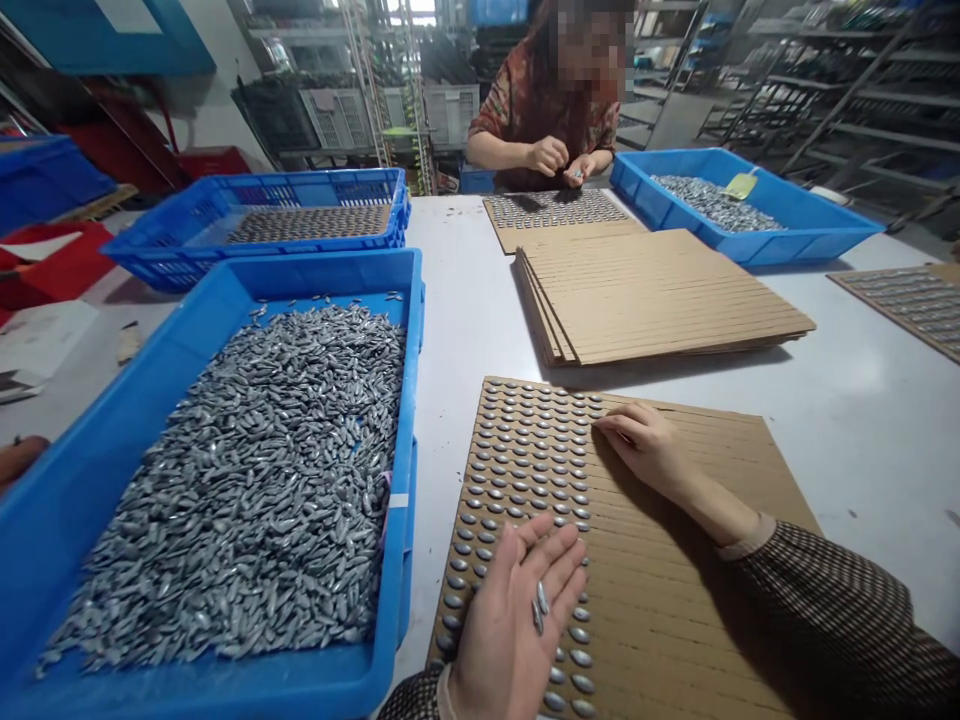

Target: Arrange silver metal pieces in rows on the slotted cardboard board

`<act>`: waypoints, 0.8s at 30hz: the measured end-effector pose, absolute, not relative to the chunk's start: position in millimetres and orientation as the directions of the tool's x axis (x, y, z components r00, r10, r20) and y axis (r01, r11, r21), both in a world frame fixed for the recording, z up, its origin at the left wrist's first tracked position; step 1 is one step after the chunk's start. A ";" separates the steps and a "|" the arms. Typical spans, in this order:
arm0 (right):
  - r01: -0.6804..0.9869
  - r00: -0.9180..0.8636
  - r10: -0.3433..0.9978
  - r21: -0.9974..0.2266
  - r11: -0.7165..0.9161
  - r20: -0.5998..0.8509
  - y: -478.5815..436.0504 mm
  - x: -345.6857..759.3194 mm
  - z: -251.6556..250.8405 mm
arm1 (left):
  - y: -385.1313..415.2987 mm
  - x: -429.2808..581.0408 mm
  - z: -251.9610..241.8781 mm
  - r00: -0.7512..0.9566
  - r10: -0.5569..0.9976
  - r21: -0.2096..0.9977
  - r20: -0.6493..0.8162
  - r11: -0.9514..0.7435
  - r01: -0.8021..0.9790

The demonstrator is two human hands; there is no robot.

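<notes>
My left hand lies palm up over the near left of a slotted cardboard sheet, its fingers slightly curled, with a few small grey metal pieces resting on the palm. My right hand rests on the sheet at the edge of the filled rows, fingertips pinched together at a piece in the slot. The left part of the sheet holds rows of the same oval metal pieces. The right part is bare cardboard.
A blue crate heaped with grey metal pieces stands to my left, another blue crate behind it. A stack of slotted cardboard sheets lies mid-table. Across the table a person's hands work over a filled sheet beside a third blue crate.
</notes>
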State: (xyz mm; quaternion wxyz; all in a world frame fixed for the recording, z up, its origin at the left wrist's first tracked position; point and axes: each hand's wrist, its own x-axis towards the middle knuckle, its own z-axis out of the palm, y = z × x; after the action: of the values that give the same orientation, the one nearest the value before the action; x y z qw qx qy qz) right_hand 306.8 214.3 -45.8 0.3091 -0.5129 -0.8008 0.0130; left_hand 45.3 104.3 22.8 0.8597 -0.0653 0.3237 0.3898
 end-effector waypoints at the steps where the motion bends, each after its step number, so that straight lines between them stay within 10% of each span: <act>1: 0.815 -0.290 0.829 -0.331 0.476 0.479 214.2 307.5 -45.7 | 104.3 45.3 22.4 0.487 0.627 0.140 -0.608 0.689 -0.711; 10: 0.810 -0.303 0.831 -0.333 0.482 0.467 207.0 306.3 -35.0 | 104.3 44.9 30.6 0.476 0.656 0.162 -0.586 0.670 -0.724; 24: 0.446 -0.601 0.768 -0.703 0.553 0.223 109.0 204.4 27.5 | 105.1 48.5 34.8 0.479 0.701 0.182 -0.529 0.645 -0.742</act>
State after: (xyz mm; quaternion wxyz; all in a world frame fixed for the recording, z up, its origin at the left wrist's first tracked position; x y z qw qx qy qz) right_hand 204.4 109.0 27.5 0.2635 -0.3609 -0.8410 0.3050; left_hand 48.5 105.1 34.8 0.8591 -0.0358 0.2905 0.4198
